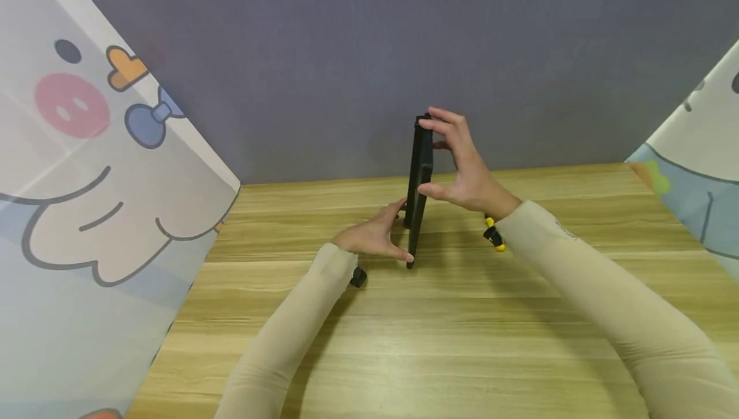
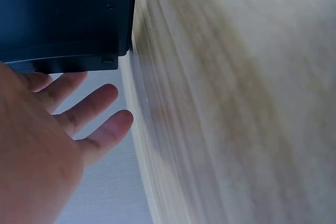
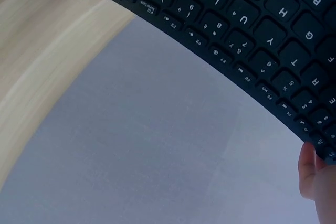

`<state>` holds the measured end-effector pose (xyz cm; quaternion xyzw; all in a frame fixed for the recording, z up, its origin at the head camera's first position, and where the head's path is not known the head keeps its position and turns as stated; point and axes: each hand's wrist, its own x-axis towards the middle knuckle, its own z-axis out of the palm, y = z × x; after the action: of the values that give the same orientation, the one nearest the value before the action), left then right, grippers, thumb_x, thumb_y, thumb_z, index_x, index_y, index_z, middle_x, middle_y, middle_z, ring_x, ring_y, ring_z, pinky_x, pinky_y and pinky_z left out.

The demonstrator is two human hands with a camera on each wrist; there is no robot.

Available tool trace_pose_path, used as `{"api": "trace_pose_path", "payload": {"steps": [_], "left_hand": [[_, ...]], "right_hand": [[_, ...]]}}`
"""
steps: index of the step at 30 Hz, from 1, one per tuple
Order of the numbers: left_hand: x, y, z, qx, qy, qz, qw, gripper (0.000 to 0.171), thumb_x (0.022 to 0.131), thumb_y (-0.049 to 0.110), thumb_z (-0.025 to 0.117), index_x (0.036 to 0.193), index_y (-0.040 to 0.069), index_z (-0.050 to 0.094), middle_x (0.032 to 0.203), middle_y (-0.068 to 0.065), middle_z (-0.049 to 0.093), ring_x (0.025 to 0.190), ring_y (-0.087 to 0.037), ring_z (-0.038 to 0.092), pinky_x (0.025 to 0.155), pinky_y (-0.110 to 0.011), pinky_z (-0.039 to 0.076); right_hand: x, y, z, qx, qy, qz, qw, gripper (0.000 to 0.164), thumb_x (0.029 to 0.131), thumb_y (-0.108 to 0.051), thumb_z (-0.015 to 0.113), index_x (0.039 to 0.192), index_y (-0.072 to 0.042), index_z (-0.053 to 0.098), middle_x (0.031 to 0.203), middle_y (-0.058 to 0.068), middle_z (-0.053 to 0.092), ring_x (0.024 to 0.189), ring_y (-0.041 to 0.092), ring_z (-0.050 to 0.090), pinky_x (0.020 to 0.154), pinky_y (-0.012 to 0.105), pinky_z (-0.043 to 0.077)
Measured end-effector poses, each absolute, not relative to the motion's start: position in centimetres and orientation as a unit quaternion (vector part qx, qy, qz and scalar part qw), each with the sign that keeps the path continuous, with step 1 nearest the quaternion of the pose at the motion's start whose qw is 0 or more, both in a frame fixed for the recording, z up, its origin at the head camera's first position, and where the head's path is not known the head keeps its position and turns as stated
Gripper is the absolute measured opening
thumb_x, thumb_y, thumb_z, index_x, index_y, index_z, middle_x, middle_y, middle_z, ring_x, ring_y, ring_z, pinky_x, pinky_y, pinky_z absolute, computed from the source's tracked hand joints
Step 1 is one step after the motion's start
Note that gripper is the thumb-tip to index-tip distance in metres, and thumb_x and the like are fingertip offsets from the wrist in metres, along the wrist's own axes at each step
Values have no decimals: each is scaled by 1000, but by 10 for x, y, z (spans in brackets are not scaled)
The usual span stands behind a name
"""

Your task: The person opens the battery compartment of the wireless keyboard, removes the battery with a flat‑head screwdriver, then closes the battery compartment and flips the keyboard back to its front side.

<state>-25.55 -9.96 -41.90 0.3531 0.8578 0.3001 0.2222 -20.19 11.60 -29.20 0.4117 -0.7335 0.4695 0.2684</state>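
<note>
A black keyboard stands on its short end on the table, seen nearly edge-on in the head view. My right hand grips its upper end, thumb on the near side and fingers over the far top corner. Rows of keys face the right wrist camera. Low on the other side, my left hand spreads across the keyboard's back. Its thumb touches the near bottom corner; the visible fingers are extended past the far edge, and their contact is partly hidden.
A black and yellow object, like a tool handle, lies by my right cuff, partly hidden. Beside the left cuff is a small black object. The wooden table meets a grey wall; cartoon-printed panels flank it.
</note>
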Motion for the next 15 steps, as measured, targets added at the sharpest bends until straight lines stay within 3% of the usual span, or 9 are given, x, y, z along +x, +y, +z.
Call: {"api": "trace_pose_path", "payload": {"steps": [7,15], "left_hand": [[-255,-99,-418,362,856,298,216,122,69,53,79,147,41,-13,156,5,-1,140,-23,17,104,-48,30],[-253,-102,-416,347,876,264,206,124,68,54,79,149,36,-13,157,3,-3,142,-19,-2,108,-51,22]], "right_hand": [[-200,125,-292,412,-738,470,254,96,78,-60,65,135,12,35,142,32,18,131,31,25,90,60,34],[-194,139,-295,408,-736,488,231,93,79,-52,69,137,11,33,145,31,15,133,28,23,101,38,31]]}}
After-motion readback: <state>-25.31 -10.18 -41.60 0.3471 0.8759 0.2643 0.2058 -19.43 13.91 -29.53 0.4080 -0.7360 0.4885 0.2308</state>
